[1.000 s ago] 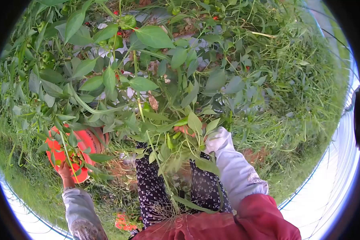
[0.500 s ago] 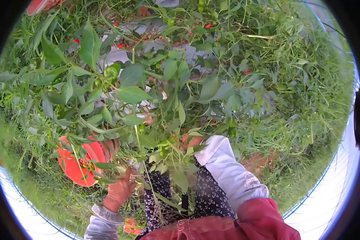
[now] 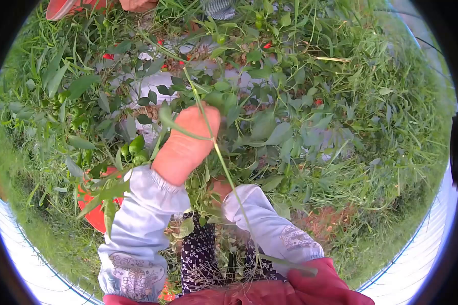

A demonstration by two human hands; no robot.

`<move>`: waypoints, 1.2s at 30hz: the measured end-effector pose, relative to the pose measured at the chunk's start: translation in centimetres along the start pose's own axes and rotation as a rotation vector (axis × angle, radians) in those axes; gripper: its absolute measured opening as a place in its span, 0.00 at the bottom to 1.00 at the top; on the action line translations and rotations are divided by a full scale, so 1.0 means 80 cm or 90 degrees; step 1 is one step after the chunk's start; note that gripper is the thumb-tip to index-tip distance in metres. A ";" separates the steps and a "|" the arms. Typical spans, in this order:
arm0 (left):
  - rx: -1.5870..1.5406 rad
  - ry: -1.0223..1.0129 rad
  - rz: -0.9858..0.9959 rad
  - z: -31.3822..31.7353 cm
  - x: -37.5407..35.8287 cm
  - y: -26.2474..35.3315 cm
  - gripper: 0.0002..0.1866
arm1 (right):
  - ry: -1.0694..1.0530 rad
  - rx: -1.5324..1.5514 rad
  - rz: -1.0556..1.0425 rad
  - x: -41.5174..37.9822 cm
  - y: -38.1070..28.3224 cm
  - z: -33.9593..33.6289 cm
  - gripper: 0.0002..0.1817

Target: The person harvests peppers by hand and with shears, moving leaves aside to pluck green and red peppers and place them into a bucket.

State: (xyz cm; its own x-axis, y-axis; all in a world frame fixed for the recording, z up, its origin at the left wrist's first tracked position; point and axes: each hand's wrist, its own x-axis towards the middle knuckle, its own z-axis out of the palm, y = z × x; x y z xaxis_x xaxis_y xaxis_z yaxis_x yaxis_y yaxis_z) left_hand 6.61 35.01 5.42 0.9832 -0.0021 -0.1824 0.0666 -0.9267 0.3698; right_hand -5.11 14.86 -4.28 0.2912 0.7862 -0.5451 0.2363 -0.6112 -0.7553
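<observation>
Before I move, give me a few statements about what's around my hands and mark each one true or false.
1. The left hand is farther out from the body than the right hand. True.
2. The red bucket is on the right side. False: the red bucket is on the left, partly behind the left sleeve.
3. Green peppers show near the left wrist. True.
4. The trousers are plain white. False: the trousers are dark with white lettering.
</observation>
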 end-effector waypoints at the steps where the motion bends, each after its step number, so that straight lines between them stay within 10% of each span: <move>1: 0.053 -0.120 -0.042 0.021 0.027 -0.021 0.04 | -0.007 -0.007 -0.002 0.002 0.001 0.003 0.14; 13: -0.178 -0.081 -0.086 0.217 0.087 -0.174 0.15 | -0.044 -0.019 -0.001 -0.006 0.019 0.014 0.17; 23: -0.596 -0.169 -0.525 0.130 0.036 -0.135 0.21 | -0.068 -0.026 0.002 -0.011 0.012 0.004 0.20; 25: -0.828 0.076 -0.457 0.124 0.022 -0.129 0.20 | -0.031 -0.035 -0.026 -0.010 0.012 0.004 0.19; 29: -0.415 0.051 -0.343 0.104 -0.005 -0.097 0.13 | -0.050 -0.081 -0.023 -0.008 0.017 0.013 0.14; 36: -0.430 0.144 -0.295 0.095 -0.021 -0.058 0.10 | -0.054 -0.195 0.097 -0.004 0.016 0.040 0.09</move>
State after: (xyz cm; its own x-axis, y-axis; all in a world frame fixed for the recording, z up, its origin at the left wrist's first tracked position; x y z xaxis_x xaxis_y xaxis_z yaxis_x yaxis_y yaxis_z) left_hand 3.33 36.49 -2.88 0.8374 0.4641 -0.2886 0.4866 -0.3926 0.7804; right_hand -7.84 14.16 -6.23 0.2696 0.6811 -0.6807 0.4668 -0.7107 -0.5263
